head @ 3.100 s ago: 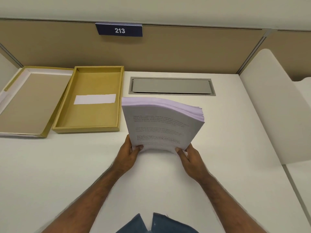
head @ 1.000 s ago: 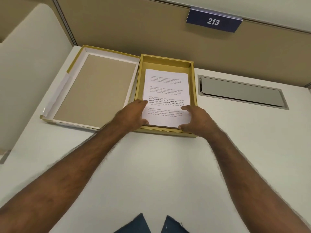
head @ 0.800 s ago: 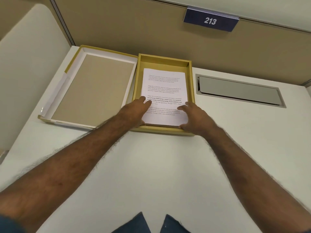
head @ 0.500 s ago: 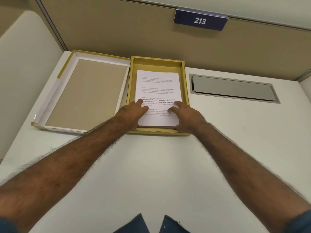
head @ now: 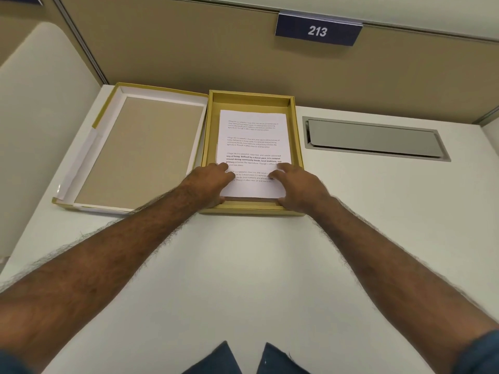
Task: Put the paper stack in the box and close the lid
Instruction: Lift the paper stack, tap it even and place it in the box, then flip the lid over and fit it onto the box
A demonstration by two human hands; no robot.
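The white paper stack (head: 253,141) with printed text lies flat inside the shallow mustard-yellow box (head: 296,147) at the back of the desk. My left hand (head: 209,183) rests palm-down on the stack's near left corner, fingers spread. My right hand (head: 295,187) rests the same way on the near right corner, its thumb at the stack's front edge. Neither hand grips the paper. The lid (head: 140,152) lies upside down just left of the box, its brown inside and white rim facing up.
A tan partition wall with a blue "213" plate (head: 317,31) stands right behind the box. A grey cable-slot cover (head: 374,140) is set into the white desk (head: 256,265) right of the box. A cream side panel (head: 40,117) borders the left.
Three seconds ago both hands held the stack upright on the desk; now it lies in the box. Over the last second my hands stayed pressed on its near corners, barely shifting.
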